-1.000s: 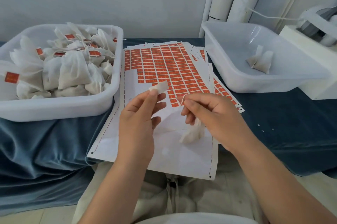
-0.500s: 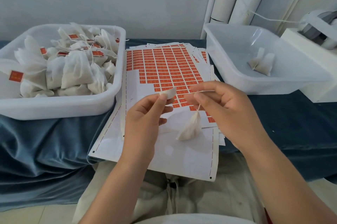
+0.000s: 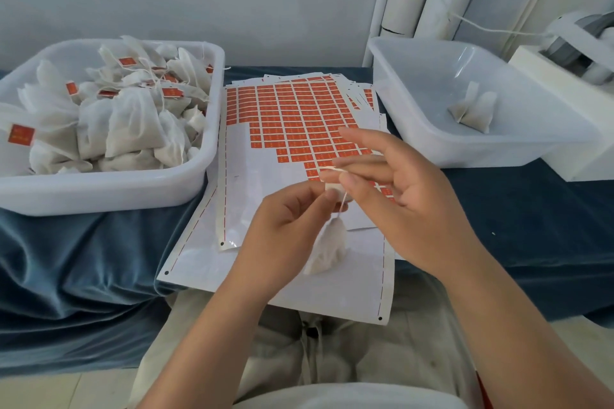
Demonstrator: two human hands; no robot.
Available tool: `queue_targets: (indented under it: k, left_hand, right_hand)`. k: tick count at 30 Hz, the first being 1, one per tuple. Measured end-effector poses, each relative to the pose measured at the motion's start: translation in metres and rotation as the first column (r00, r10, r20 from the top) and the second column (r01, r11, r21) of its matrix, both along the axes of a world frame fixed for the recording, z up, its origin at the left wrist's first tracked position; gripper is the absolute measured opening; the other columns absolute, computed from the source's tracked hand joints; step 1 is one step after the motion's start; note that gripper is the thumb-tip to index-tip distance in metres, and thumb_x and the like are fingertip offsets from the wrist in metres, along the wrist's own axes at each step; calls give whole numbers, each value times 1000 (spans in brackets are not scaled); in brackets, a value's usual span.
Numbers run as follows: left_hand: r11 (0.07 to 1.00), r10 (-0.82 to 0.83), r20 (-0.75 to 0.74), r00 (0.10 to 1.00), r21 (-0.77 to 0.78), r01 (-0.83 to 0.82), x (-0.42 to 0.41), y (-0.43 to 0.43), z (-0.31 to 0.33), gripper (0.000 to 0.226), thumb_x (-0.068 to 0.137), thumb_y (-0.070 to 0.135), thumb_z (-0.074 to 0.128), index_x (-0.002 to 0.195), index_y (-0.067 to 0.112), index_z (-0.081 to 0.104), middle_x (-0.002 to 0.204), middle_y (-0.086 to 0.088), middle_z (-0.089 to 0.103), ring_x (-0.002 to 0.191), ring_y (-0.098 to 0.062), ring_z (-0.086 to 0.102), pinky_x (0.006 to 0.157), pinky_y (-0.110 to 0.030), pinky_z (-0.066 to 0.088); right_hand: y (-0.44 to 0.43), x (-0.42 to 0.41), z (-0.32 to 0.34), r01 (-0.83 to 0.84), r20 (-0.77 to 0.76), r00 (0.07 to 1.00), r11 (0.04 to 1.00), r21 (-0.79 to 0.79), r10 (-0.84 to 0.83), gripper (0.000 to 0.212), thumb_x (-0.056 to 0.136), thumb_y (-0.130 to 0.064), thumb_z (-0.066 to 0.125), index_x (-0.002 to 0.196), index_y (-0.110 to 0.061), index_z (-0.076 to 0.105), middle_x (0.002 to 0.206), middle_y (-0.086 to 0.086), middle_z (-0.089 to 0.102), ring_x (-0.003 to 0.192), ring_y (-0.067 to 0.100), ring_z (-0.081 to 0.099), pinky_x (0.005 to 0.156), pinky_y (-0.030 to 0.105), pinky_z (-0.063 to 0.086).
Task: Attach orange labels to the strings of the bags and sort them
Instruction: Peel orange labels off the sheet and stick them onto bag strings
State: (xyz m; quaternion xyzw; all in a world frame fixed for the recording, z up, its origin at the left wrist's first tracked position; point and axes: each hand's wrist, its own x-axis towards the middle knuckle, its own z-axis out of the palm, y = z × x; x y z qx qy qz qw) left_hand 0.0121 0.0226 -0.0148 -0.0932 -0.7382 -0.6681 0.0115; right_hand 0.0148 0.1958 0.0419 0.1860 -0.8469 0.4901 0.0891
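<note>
Two hands meet just above the sheet of orange labels. The left hand pinches one label tight between thumb and finger. Its white side shows, I think so it can fold over the string. The right hand has the string over one finger, and its thumb seems to pinch it there. Its other fingers stick out straight, out of the way. That keeps the string tight and easy to reach. The bag hangs free on the string under the hands. I think the label is about to be pressed on. The left tub is full of bags with labels, so this one should go there after. The right tub holds only a few bags, with no labels that I can see.
</note>
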Motion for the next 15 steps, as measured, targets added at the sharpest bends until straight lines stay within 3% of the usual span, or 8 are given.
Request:
queue_targets:
  k: [2,8,13,15]
  left_hand:
    - [997,-71,0,997,-4,71,1,-1,0,27,111,29,53,113,24,79,106,7,81,107,-14,75,95,-29,59]
    - [991,-130,-2,992,-41,129,2,-5,2,27,113,24,46,113,21,72,97,5,82,95,-14,78,84,-20,58]
    - [978,-127,-40,991,-169,119,4,-7,4,25,114,29,42,111,28,66,90,9,80,91,-17,74,89,-46,60]
    - [969,-124,-58,991,-224,108,4,-7,4,24,114,30,41,108,32,65,89,13,79,90,-15,71,87,-50,58]
  right_hand:
    - [0,-1,-1,-8,30,1000,1000,-1,8,44,103,-31,63,145,-36,53,115,-24,76,121,-4,64,102,27,54]
    - [2,-4,-2,16,61,998,1000,-13,-16,41,103,-27,63,143,-34,54,110,-22,78,114,-6,67,96,8,48]
    - [2,-6,-4,19,72,997,1000,16,-21,42,105,-27,62,144,-36,51,110,-24,77,116,-9,65,101,8,45]
    - [2,-7,-4,23,76,997,1000,21,-25,42,105,-28,62,144,-36,51,110,-24,77,115,-9,65,100,6,45]
